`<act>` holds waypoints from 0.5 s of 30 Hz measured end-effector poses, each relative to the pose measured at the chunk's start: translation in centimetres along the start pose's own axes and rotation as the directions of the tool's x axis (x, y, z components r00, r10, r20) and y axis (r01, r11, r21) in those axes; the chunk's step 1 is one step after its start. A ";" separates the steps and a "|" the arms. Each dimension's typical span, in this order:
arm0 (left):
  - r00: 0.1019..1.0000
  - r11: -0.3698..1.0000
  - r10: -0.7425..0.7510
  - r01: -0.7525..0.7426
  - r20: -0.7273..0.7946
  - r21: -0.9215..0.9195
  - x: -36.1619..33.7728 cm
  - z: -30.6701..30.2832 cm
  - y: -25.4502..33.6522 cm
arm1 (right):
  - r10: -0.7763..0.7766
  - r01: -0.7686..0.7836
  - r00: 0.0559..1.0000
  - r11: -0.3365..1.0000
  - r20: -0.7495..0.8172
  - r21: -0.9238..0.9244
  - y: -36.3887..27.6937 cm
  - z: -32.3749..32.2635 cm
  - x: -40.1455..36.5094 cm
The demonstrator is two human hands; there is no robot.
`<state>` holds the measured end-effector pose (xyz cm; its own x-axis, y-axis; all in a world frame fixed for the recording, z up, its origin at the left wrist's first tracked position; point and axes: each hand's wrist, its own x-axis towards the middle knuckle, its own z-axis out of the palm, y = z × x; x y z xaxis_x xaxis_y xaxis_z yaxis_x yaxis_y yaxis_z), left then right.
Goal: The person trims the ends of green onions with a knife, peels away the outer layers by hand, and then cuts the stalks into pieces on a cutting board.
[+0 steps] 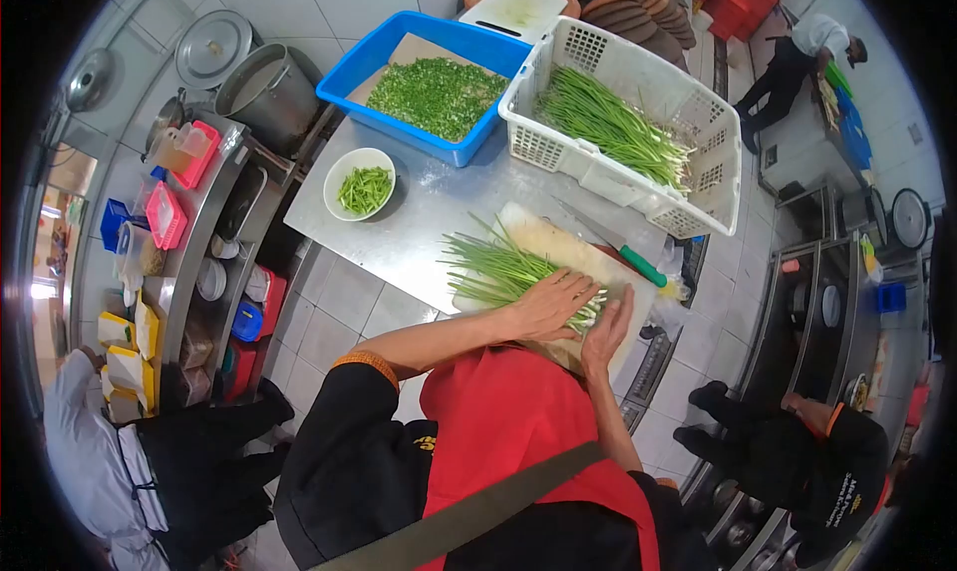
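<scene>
A bunch of spring onions [495, 269] lies across a worn white cutting board [523, 222], green tops to the left and white ends to the right. Over the bunch, near its white ends, my left hand [554, 304] is closed, holding it down against the board; the thumb is hidden. My right hand [607, 334] has its fingers stretched out and its palm side against the white ends. Beyond the bunch, a knife with a green handle [642, 266] rests at the board's far right edge, its blade pointing up and left.
On the steel table [419, 242] stand a white bowl of cut greens [337, 197], a blue tub [344, 97] of chopped spring onions and a white crate [598, 167] holding whole ones. Co-workers stand at left [90, 451], lower right [847, 461] and far right [812, 47].
</scene>
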<state>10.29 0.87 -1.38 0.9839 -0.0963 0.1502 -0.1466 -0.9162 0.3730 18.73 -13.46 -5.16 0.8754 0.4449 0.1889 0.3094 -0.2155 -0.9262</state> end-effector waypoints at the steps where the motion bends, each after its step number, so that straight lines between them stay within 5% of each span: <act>1: 1.000 1.000 -0.002 0.002 -0.002 -0.002 -0.2 -1.0 0.3 | 0.009 -0.006 0.999 0.995 0.032 -0.095 -0.7 -0.2 0.1; 2: 1.000 0.997 -0.015 0.015 0.008 0.077 -0.4 -1.8 0.5 | 0.086 -0.095 0.993 0.989 0.078 0.115 -1.5 -0.2 -0.2; 6: 1.000 0.992 -0.017 0.017 0.001 0.122 -0.4 -1.0 -0.4 | 0.027 -0.034 0.995 0.996 -0.097 -0.079 -1.5 -0.1 -1.2; 13: 0.998 0.984 0.023 -0.011 -0.066 0.178 -0.1 1.2 -0.8 | 0.111 -0.115 0.992 0.991 0.064 0.065 -1.8 0.0 -1.4; 15: 0.995 0.988 0.028 -0.013 -0.094 0.152 0.2 1.9 -0.7 | 0.061 -0.056 0.985 0.998 0.159 -0.037 -2.5 -0.2 -0.9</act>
<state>10.77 0.81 -3.33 0.9654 -0.0848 0.2465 -0.1427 -0.9633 0.2275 17.24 -13.47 -2.99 0.8227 0.5632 0.0775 0.2734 -0.2724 -0.9225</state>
